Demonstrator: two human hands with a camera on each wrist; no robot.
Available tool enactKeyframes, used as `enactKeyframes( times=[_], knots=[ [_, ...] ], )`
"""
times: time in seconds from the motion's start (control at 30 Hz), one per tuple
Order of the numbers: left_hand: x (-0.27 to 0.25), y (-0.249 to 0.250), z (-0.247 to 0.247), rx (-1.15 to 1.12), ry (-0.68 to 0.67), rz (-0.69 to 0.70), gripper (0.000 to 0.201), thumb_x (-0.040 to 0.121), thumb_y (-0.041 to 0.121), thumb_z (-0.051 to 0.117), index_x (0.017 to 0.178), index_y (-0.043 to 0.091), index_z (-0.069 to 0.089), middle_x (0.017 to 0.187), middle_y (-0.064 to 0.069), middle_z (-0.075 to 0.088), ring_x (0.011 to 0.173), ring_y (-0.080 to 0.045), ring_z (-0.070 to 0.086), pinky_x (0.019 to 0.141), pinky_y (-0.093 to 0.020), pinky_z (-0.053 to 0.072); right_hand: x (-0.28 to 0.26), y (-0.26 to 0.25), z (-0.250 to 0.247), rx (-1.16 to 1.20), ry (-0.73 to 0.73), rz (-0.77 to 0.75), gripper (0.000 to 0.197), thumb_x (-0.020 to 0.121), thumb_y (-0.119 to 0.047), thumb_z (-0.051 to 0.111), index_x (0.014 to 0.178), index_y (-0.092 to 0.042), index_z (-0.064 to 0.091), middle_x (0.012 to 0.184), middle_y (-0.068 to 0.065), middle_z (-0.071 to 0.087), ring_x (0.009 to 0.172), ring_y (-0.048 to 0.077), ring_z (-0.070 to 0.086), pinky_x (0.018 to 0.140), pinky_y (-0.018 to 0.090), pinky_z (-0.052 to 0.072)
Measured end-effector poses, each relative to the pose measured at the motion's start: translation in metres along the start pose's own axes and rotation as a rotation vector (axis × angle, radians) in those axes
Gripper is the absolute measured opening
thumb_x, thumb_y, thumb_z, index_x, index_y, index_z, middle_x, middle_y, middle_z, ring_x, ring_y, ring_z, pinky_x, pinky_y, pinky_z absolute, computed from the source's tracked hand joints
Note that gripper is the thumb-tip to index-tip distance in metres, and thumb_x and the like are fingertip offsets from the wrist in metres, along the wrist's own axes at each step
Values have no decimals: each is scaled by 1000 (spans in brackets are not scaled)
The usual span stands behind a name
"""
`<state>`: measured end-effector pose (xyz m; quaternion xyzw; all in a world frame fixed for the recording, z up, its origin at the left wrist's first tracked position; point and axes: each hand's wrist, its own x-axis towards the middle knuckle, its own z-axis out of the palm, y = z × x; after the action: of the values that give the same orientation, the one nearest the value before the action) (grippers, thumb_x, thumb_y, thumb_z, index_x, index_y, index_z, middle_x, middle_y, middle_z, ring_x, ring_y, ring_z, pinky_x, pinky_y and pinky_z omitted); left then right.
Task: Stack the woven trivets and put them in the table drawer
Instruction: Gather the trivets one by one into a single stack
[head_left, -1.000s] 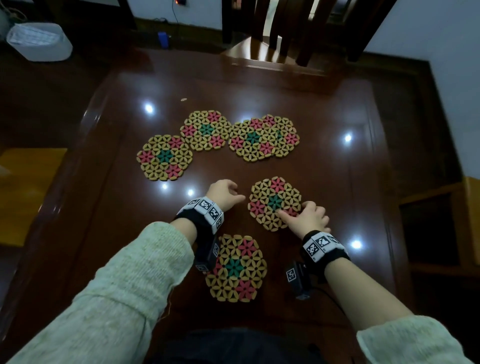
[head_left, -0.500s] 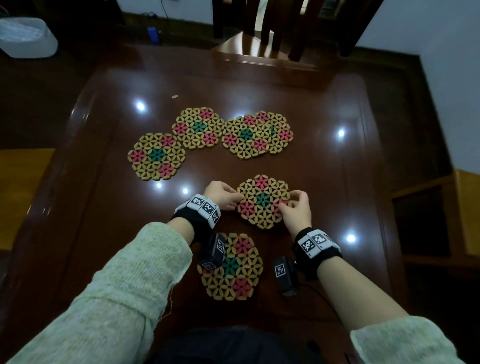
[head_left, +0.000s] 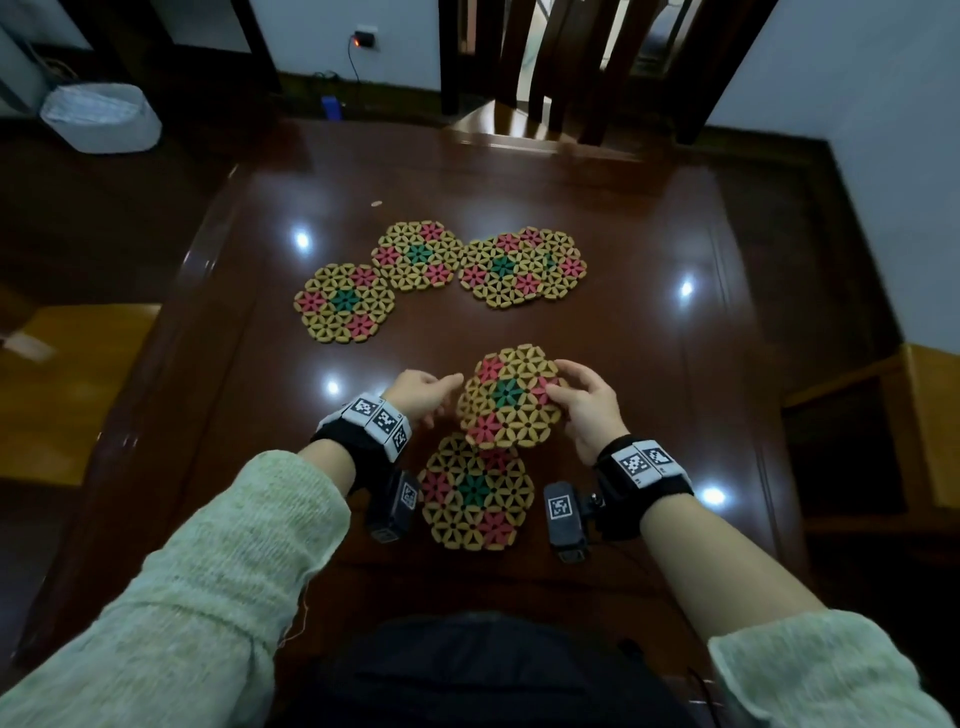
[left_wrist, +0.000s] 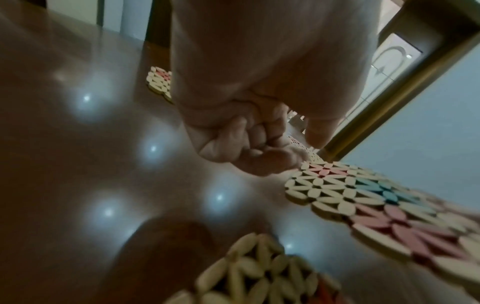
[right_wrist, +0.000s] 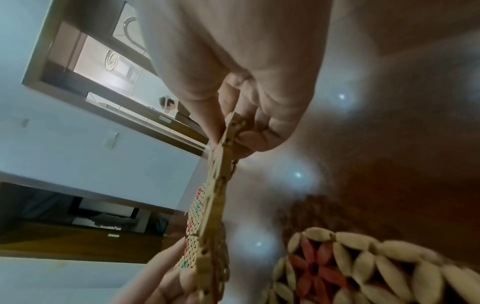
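A hexagonal woven trivet of tan, pink and green petals (head_left: 511, 397) is pinched at its edge by the right hand (head_left: 589, 410), tilted off the counter (head_left: 649, 364). The left hand (head_left: 421, 397), fingers loosely curled, touches the opposite rim. A matching woven trivet (head_left: 475, 493) lies just below the grip.

Head view looks down — wrist views close, low; all share the table (head_left: 649, 364).

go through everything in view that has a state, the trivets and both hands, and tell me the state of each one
Held trivet: lifted off the table, tilted, over the far edge of the near trivet.
Near trivet: flat on the table.
Left trivet: flat.
Middle trivet: flat.
Overlapping trivets: two, partly stacked.
Right hand: pinches the held trivet's right edge.
Left hand: fingers curled at its left edge; grip unclear.
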<state>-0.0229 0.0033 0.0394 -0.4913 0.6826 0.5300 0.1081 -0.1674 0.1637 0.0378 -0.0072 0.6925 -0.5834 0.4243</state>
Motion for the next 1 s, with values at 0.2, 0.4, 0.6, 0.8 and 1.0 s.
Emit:
enactKeyframes(
  times=[0.2,0.4,0.6,0.8,1.0],
  knots=[
    [-34,-26,2,-63,-73,99,19,91,32,61,96,13,61,71,1,60,50,-8,48,34,-11,34,-36,15,-3,-60,-99,28,31,90,2,57,117,-14,58,114,11,62,91,19,64,73,34,57],
    [-53,-65,17,-124,-20,138,16,85,16,70,98,11,61,78,-1,66,66,-15,62,55,-19,49,-54,47,-7,-351,-109,3,52,80,-1,71,128,-8,54,127,13,56,111,25,59,89,37,54],
    [-61,-87,23,-76,-102,123,80,67,5,82,135,17,40,105,-5,65,97,-18,65,85,-31,55,-64,57,-9,-514,-183,7,72,73,2,77,138,-9,47,138,13,51,128,25,50,107,43,44],
    [-67,-94,35,228,-98,203,106,58,11,88,144,19,27,134,-2,53,124,-19,52,104,-42,46,-70,62,-6,-655,-232,-11,78,76,-2,77,144,-8,40,140,11,53,126,22,54,106,41,45],
    [-69,-100,41,446,-51,238,109,54,29,90,143,23,28,135,2,52,125,-18,50,105,-41,45,-72,67,-6,-836,-227,-62,72,79,-9,75,143,-9,41,137,7,55,126,21,53,104,34,46]
  ],
)
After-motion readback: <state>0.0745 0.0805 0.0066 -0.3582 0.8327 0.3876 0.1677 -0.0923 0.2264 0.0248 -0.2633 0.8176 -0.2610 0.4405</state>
